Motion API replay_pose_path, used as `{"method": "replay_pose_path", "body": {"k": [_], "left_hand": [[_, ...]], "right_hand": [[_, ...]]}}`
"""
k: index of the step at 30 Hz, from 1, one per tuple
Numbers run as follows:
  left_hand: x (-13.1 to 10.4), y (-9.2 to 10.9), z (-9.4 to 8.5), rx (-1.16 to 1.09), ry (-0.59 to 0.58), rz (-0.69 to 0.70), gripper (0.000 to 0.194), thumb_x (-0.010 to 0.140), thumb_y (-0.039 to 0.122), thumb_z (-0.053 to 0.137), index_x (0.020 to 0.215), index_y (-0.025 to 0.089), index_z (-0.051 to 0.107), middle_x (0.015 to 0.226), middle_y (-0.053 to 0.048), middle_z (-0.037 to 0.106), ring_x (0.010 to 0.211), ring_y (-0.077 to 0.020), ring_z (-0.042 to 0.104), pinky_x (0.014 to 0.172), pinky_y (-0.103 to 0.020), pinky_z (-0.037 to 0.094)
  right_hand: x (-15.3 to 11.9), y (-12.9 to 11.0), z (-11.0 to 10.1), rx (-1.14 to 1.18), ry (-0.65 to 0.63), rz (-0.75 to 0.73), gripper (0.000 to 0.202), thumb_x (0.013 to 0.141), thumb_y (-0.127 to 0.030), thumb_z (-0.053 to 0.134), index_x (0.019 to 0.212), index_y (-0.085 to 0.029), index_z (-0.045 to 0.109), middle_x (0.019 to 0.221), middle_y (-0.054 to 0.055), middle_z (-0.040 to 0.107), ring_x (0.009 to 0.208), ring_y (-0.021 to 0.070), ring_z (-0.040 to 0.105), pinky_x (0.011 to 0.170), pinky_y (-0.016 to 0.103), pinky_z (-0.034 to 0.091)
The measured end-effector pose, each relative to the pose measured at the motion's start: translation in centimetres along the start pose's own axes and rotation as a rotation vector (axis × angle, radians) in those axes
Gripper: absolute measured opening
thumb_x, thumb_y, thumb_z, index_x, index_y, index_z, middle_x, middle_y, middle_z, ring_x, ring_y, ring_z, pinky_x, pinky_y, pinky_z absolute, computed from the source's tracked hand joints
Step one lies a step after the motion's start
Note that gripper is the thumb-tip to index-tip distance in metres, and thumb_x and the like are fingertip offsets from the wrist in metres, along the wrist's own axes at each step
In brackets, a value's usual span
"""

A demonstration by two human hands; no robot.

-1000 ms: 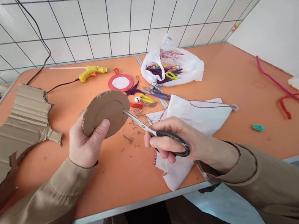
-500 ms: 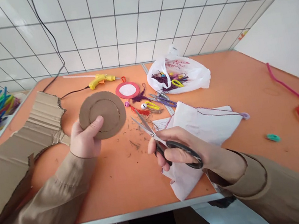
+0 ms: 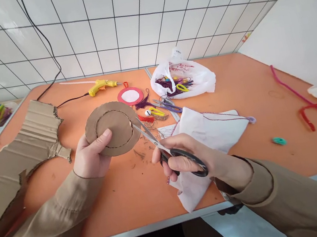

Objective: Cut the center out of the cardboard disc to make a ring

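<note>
In the head view, the two hands are apart from each other above the orange table (image 3: pixel 129 197), the left hand (image 3: pixel 93 156) pinching the cardboard disc (image 3: pixel 118 133) at its lower left rim, thumb across the face, and the right hand (image 3: pixel 189 156) wrapped round the scissors (image 3: pixel 163 147). The scissor blades are parted at the disc's right edge; whether they touch it cannot be told. A scored ring runs inside the disc's rim. Orange surface stretches between both forearms to the metal front edge (image 3: pixel 153 227), and another broad stretch spreads right of the white cloth (image 3: pixel 222 131). The torn cardboard sheet (image 3: pixel 35 134) borders the left side, its ragged edge facing the disc. Toward the back, the white plastic bag (image 3: pixel 202 80) gapes leftward, with dark purple threads (image 3: pixel 164 89) and a yellow loop (image 3: pixel 182 87) in its mouth.
</note>
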State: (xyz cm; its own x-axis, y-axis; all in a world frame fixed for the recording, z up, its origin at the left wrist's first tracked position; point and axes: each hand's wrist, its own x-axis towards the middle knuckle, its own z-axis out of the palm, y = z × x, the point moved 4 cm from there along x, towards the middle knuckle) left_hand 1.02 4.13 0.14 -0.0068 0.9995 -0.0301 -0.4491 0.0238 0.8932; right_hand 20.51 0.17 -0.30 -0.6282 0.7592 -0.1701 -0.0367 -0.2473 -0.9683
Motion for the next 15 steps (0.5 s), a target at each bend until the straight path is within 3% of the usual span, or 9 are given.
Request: {"method": "replay_pose_path", "body": {"k": [10,15], "left_hand": [[-0.5,-0.6,0.4,0.039,-0.004,-0.014,0.039,0.074,0.019,0.074,0.113,0.019,0.068,0.109,-0.009,0.073,0.109,-0.0292,0.065,0.088,-0.039,0.057],[-0.8,-0.5,0.6,0.095,-0.029,-0.005,0.032,0.073,0.023,0.076,0.104,0.018,0.071,0.107,-0.010,0.074,0.109,-0.0319,0.065,0.090,-0.044,0.055]], "right_hand": [[-0.1,-0.8,0.1,-0.109,0.046,0.065,0.022,0.079,-0.036,0.064,0.076,-0.016,0.054,0.061,-0.004,0.052,0.053,0.0086,0.055,0.053,0.022,0.052],[-0.1,-1.1,0.0,-0.123,0.073,0.113,0.023,0.074,-0.032,0.069,0.072,-0.016,0.053,0.059,-0.005,0.052,0.048,0.0076,0.054,0.047,0.019,0.049]]}}
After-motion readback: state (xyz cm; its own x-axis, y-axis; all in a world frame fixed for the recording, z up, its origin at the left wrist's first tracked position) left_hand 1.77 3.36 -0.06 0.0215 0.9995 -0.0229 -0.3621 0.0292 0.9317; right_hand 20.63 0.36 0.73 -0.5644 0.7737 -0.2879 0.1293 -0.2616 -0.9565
